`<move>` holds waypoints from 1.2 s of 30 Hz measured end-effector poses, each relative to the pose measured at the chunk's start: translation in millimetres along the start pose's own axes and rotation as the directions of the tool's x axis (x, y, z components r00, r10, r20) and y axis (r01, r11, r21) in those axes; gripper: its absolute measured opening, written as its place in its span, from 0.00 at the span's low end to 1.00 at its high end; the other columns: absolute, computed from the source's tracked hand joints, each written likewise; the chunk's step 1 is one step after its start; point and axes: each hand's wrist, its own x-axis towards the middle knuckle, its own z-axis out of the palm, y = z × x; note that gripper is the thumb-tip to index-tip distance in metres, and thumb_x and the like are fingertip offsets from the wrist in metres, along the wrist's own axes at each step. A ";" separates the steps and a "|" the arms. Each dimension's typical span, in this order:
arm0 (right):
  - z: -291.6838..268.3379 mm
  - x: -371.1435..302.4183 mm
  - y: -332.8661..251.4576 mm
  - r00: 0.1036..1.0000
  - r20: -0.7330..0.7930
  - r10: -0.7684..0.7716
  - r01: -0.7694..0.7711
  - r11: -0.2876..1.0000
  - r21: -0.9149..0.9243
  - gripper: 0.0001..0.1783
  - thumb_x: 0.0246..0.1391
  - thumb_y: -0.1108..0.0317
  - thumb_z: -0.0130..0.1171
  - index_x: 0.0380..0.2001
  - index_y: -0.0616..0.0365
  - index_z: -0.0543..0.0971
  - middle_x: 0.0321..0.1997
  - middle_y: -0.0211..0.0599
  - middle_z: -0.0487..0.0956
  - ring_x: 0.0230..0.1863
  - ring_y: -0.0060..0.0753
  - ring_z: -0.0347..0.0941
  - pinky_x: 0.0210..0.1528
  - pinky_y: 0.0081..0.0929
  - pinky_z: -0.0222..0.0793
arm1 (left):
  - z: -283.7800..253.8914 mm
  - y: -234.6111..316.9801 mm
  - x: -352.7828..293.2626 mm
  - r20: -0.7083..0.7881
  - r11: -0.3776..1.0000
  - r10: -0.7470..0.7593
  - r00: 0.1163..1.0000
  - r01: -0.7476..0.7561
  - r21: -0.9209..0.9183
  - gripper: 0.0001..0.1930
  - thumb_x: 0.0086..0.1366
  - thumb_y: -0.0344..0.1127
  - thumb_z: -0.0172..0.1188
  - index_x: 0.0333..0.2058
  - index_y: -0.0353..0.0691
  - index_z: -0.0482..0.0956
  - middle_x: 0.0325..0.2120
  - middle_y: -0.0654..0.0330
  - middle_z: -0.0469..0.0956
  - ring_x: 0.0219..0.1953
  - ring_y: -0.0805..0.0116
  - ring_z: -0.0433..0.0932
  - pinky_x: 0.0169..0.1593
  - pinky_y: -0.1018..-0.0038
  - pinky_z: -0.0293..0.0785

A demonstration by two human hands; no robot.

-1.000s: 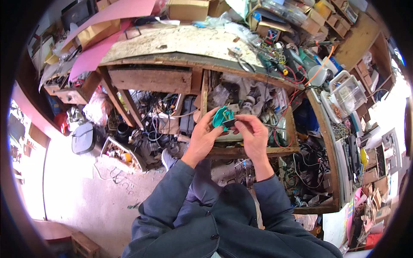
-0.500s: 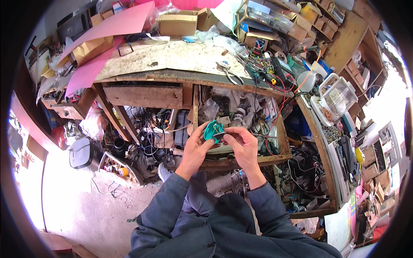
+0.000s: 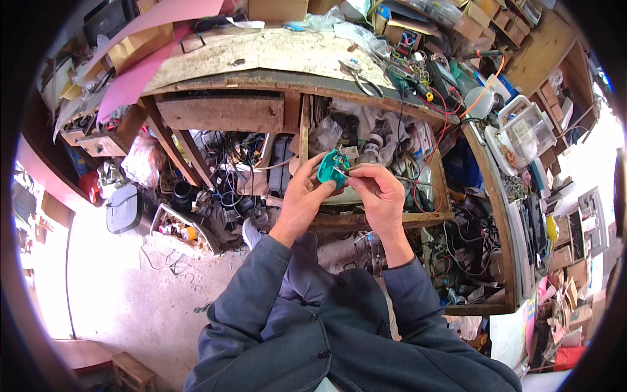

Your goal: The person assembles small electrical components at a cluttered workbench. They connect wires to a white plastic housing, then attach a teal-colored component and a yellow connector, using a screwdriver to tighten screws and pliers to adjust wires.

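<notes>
My left hand point(image 3: 304, 198) is closed around a small teal plastic housing point(image 3: 324, 171), its open side facing up. Inside the housing, near its far end, sit small parts and a bit of yellowish wire point(image 3: 338, 157). At the housing's right edge the thumb and fingertips of my right hand point(image 3: 379, 195) pinch together. A thin light piece shows by those fingertips, too small to make out. Both hands are raised in front of an open wooden drawer point(image 3: 366, 221) filled with loose parts and plastic bags.
Beyond the drawer runs a worn workbench point(image 3: 261, 62), with pliers point(image 3: 360, 78) near its edge. Tangled cables and a red wire point(image 3: 436, 153) hang at the right. A dark bin point(image 3: 127, 209) and a box of odds and ends point(image 3: 184, 230) stand on the floor at left.
The dark flat piece earlier at my right fingertips no longer shows, and more of the housing's inside is visible. Both hands sit slightly higher and farther right in the picture, whose view has shifted.
</notes>
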 end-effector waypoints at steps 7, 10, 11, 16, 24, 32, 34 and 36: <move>6.0 3.2 -6.1 0.974 0.061 -0.220 0.228 0.921 -0.317 0.10 0.52 0.82 0.71 0.37 0.60 0.86 0.41 0.36 0.84 0.38 0.30 0.82 0.40 0.25 0.78 | 1.3 -2.1 -0.8 -0.010 1.000 0.020 1.000 -0.020 0.015 0.33 0.70 0.17 0.57 0.72 0.35 0.60 0.60 0.57 0.75 0.59 0.69 0.78 0.63 0.68 0.80; 7.6 2.7 -7.8 0.969 0.073 -0.235 0.246 0.915 -0.319 0.10 0.51 0.83 0.72 0.37 0.59 0.86 0.39 0.36 0.83 0.39 0.32 0.82 0.41 0.26 0.78 | 1.8 -1.2 -0.9 -0.010 0.999 0.008 1.000 -0.007 0.036 0.33 0.70 0.17 0.57 0.72 0.35 0.60 0.60 0.58 0.76 0.59 0.69 0.78 0.63 0.69 0.79; 7.0 2.0 -8.4 0.973 0.074 -0.220 0.232 0.916 -0.328 0.10 0.51 0.83 0.71 0.37 0.60 0.86 0.40 0.36 0.83 0.39 0.31 0.81 0.42 0.26 0.77 | 2.3 -1.5 -0.7 -0.007 0.999 0.017 1.000 -0.017 0.035 0.33 0.70 0.17 0.57 0.72 0.35 0.61 0.60 0.58 0.76 0.59 0.69 0.78 0.63 0.69 0.79; 5.2 1.0 -8.5 0.973 0.077 -0.216 0.230 0.900 -0.371 0.10 0.53 0.83 0.71 0.38 0.60 0.87 0.40 0.36 0.83 0.38 0.31 0.81 0.42 0.25 0.76 | 2.3 -1.5 -0.6 -0.028 1.000 0.010 1.000 -0.010 0.027 0.33 0.69 0.16 0.57 0.72 0.35 0.61 0.59 0.58 0.76 0.58 0.70 0.78 0.62 0.70 0.79; 1.2 -0.3 4.4 0.999 0.033 0.007 -0.004 0.997 -0.078 0.09 0.64 0.80 0.65 0.47 0.62 0.83 0.43 0.33 0.85 0.39 0.23 0.82 0.42 0.21 0.78 | 2.3 -2.0 -1.0 -0.006 0.998 0.029 1.000 -0.029 0.056 0.33 0.69 0.17 0.57 0.72 0.36 0.62 0.62 0.58 0.74 0.61 0.68 0.77 0.63 0.65 0.80; 6.0 3.0 4.4 0.954 -0.016 0.299 -0.275 0.896 0.348 0.11 0.69 0.76 0.60 0.51 0.65 0.81 0.42 0.39 0.86 0.37 0.28 0.84 0.43 0.28 0.85 | 1.9 2.0 -3.0 -0.030 0.997 0.011 0.999 -0.009 0.074 0.33 0.67 0.17 0.60 0.69 0.35 0.63 0.59 0.56 0.76 0.58 0.70 0.78 0.61 0.72 0.77; 6.6 5.2 2.4 0.929 -0.023 0.370 -0.336 0.865 0.372 0.11 0.68 0.77 0.59 0.52 0.66 0.81 0.41 0.42 0.87 0.36 0.29 0.85 0.43 0.30 0.87 | 2.2 1.3 -1.7 -0.026 0.996 0.032 0.999 -0.030 0.083 0.35 0.66 0.17 0.62 0.69 0.36 0.61 0.58 0.54 0.76 0.58 0.68 0.78 0.61 0.71 0.78; 6.3 8.1 0.4 0.905 0.011 0.425 -0.390 0.819 0.421 0.12 0.68 0.78 0.59 0.52 0.67 0.81 0.40 0.41 0.87 0.36 0.29 0.85 0.43 0.29 0.87 | 1.5 1.7 -1.7 -0.034 0.995 0.033 0.999 -0.030 0.095 0.34 0.66 0.16 0.62 0.68 0.36 0.60 0.58 0.54 0.76 0.58 0.70 0.77 0.61 0.72 0.76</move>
